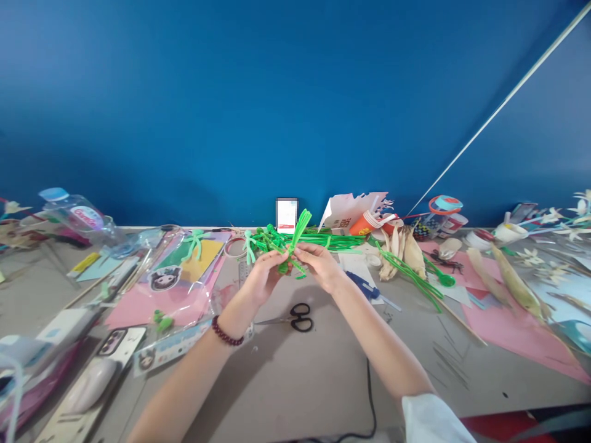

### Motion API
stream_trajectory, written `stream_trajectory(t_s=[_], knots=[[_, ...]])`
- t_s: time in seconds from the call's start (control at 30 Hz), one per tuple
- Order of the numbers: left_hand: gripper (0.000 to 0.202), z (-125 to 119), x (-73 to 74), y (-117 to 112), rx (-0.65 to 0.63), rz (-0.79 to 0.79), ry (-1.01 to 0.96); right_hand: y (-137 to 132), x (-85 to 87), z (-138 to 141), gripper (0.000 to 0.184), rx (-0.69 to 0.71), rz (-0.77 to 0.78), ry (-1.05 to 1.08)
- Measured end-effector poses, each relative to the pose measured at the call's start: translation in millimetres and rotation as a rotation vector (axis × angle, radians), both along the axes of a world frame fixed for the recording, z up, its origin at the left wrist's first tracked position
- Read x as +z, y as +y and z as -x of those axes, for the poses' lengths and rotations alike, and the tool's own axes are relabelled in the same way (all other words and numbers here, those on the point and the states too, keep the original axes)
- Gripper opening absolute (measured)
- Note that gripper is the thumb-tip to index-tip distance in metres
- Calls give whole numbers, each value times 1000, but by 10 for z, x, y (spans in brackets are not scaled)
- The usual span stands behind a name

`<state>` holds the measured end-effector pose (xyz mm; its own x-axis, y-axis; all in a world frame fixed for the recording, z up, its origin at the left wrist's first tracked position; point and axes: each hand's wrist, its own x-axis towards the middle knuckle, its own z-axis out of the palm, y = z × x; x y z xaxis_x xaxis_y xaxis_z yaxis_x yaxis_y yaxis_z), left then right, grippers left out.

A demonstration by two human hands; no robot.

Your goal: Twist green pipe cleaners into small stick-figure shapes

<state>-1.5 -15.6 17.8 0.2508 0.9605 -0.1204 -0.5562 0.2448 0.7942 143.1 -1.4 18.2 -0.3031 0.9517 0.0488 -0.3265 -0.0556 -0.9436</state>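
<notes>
Both hands meet above the middle of the table, fingers closed around a bundle of bright green pipe cleaners (301, 226). My left hand (268, 271) grips it from the left, where short curled ends stick out below the fingers. From the right, my right hand (318, 261) pinches the same bundle, and its long ends stand up above the fingertips. Scissors (300, 317) with black handles lie on the table below the hands, blades to the left. Behind the hands, more green pipe cleaners (339, 240) lie in a loose heap, partly hidden.
A blue glue gun (362, 285) lies right of my right hand. Dried corn husks (413, 253), orange paper cups (364, 223) and pink paper (521, 326) are farther right. On the left are a plastic bottle (76, 212), a clear bag (184, 271) and a phone (122, 344). A blue wall (231, 111) stands behind.
</notes>
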Motion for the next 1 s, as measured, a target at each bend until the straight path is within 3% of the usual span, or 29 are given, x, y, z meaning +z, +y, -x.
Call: stream_trajectory(t_s=[0.13, 0.23, 0.3, 0.4, 0.5, 0.57, 0.77, 1.0], knots=[[3, 31, 26, -10, -177, 159, -145, 6, 8, -52, 21, 183, 70, 46], [5, 23, 14, -7, -223, 136, -128, 18, -2, -42, 23, 134, 35, 40], [10, 0, -1, -1, -160, 49, -54, 34, -13, -26, 24, 0, -1, 18], [28, -48, -17, -2, 76, -139, 147, 47, -25, 7, 24, -211, -43, -30], [35, -89, -17, -26, 277, -329, 335, 26, -22, 48, 23, -304, -70, -69], [25, -99, -15, -40, 287, -397, 412, 4, -18, 73, 20, -315, -91, -71], [19, -44, -13, -1, 140, -285, 342, -22, -2, 88, 18, -261, -88, -106], [14, 3, -3, 18, -192, -95, 44, 13, 14, 3, 17, -127, -125, -114]])
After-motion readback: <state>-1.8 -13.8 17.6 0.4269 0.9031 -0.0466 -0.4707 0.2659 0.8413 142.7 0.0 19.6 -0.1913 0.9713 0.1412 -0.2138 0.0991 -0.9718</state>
